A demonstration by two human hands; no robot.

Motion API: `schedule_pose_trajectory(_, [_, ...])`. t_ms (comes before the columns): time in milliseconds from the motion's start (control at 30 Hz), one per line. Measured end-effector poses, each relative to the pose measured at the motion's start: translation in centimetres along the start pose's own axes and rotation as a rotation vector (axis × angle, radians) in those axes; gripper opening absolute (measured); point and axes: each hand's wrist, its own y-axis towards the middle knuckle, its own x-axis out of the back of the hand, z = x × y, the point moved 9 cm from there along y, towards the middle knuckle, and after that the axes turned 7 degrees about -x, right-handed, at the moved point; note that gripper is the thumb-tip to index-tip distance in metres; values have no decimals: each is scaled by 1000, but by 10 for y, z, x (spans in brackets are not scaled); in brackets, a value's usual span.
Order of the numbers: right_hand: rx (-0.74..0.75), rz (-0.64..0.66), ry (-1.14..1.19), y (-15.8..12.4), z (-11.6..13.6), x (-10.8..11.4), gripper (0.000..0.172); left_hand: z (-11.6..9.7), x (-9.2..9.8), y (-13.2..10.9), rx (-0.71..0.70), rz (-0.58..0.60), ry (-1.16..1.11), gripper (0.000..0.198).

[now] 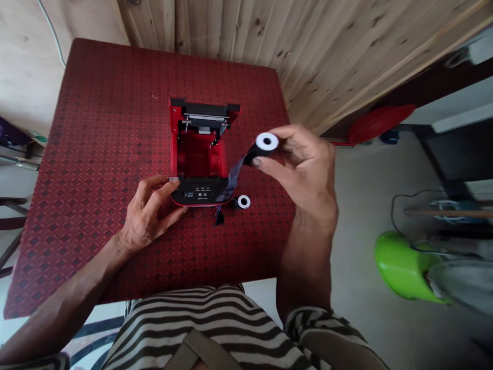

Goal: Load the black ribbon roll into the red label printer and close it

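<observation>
A red and black label printer [200, 189] stands on the table with its lid [204, 115] raised and its red inner bay in sight. My left hand [150, 208] grips the printer's front left corner, fingers on top and thumb low at the front edge. Held between the thumb and fingers of my right hand [304, 164] is a roll of black ribbon [254, 153] with a white core end, raised to the right of the printer. A dark, shiny strip hangs from it across the printer's front right corner. Close to that corner lies a second white-cored roll [244, 201].
The table [115, 113] has a red patterned cover. Wood panelling [231, 31] rises behind it. On the floor to the right are a green bucket [400, 262] and a red round object [381, 123]. A dark chair [13, 223] stands at the left.
</observation>
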Motion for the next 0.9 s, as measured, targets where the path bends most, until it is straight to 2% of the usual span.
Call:
schedule_pose_trajectory(67, [-89, -85, 99, -10, -51, 8, 30, -1, 1, 1, -1, -6, 0, 72])
schedule_pose_trajectory(133, [-190, -146, 121, -21, -96, 4, 31, -1, 0, 2, 4, -3, 3, 74])
schedule_pose_trajectory(200, [-251, -174, 115, -31, -125, -7, 29, -1, 0, 2, 8, 5, 6, 76])
schedule_pose_trajectory(267, [-272, -189, 110, -38, -138, -16, 28, -1, 1, 3, 8, 6, 9, 77])
schedule_pose_trajectory(367, [-283, -198, 129, -41, -141, -21, 29, -1, 1, 4, 5, 6, 16, 74])
schedule_pose_trajectory(433, [-311, -175, 143, -44, -139, -19, 37, 0, 1, 4, -9, 1, 22, 74])
schedule_pose_trajectory(533, [-378, -192, 103, -61, -127, 0, 55, 0, 2, 4, -26, -24, 11, 75])
schedule_pose_trajectory(567, [-401, -218, 74, -72, -120, 8, 53, 1, 2, 3, -21, -26, 3, 75])
schedule_pose_trajectory(633, [-447, -254, 23, -94, -105, 21, 35, 2, 1, 3, -10, -22, -4, 72])
schedule_pose_trajectory(667, [-470, -190, 30, -104, -99, 16, 30, 2, 0, 3, -10, -22, 0, 72])
schedule_pose_trajectory(767, [-489, 24, 79, -124, -88, -18, 46, 2, 0, 2, -12, -20, 16, 73])
schedule_pose_trajectory(833, [-444, 42, 88, -126, -87, -37, 45, 1, 0, 2, -16, -21, 11, 74])
schedule_pose_trajectory(900, [-401, 10, 79, -123, -86, -45, 32, -1, 0, 2, -35, -29, 2, 76])
